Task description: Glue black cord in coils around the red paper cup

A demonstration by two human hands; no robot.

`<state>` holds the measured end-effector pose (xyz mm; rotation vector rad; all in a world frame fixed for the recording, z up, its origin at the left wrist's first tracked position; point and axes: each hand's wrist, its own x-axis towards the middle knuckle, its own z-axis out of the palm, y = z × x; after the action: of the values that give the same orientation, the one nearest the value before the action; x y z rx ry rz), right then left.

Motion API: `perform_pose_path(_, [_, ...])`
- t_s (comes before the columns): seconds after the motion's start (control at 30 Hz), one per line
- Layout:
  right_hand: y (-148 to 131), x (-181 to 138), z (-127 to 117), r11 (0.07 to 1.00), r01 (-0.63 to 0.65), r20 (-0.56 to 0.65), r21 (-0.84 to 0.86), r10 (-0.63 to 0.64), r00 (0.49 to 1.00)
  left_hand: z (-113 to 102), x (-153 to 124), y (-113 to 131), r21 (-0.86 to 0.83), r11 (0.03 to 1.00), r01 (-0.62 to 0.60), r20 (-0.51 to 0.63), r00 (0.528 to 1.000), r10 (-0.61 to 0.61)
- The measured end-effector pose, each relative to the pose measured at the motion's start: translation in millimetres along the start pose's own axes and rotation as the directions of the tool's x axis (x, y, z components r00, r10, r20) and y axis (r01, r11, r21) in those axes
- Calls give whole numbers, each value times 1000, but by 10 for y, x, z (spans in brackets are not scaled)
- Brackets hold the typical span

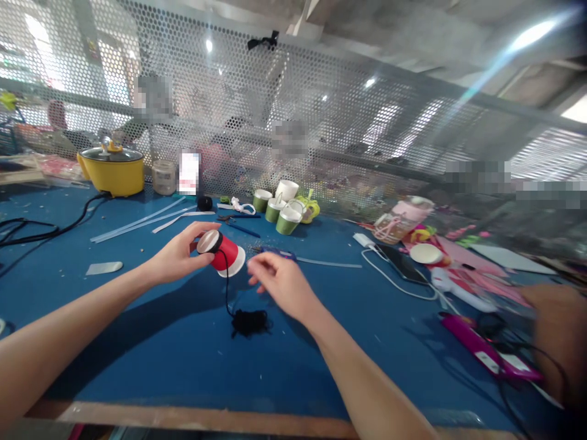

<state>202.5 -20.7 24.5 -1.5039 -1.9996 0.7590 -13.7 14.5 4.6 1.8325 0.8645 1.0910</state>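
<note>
My left hand (177, 256) grips a red paper cup (225, 253), held on its side above the blue table (137, 342), its white base toward me. A black yarn strand hangs from the cup's base down to a small black yarn bundle (250, 321) lying on the table. My right hand (277, 281) hovers just right of the cup, blurred by motion, fingers partly curled and apart, with nothing visible in them.
Green paper cups (280, 211) stand at the back centre, a yellow pot (112, 168) at back left. Glue sticks (137, 225), scissors (238, 217), a phone with white cable (403, 264), a magenta glue gun (481, 348) and pink scraps lie around. Perforated metal screen behind.
</note>
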Motion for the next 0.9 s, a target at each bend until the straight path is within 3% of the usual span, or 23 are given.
perform_pose_path(0.07, [126, 118, -132, 922, -179, -250, -344, 94, 964, 7, -8, 8, -55, 998, 20, 32, 999, -18])
perform_pose_path(0.1, [199, 171, -193, 883, -255, -293, -394, 143, 945, 13, -15, 16, -83, 996, 32, 51, 998, -28])
perform_pose_path(0.3, [582, 350, -314, 801, -411, -228, -435, 343, 911, 38, -49, 64, -240, 969, 61, 153, 988, -25])
perform_pose_path(0.53, [532, 315, -323, 883, -432, -192, -182, 399, 897, -7, -49, 93, -273, 959, 78, 257, 966, -5])
perform_pose_path(0.73, [222, 204, -401, 957, -268, -97, 110, 279, 956, -54, -28, 52, -235, 965, 118, 334, 942, -34])
perform_pose_path(0.9, [-13, 121, -451, 914, -129, -35, 385, 154, 987, -63, -11, 41, -232, 965, 126, 320, 946, -47])
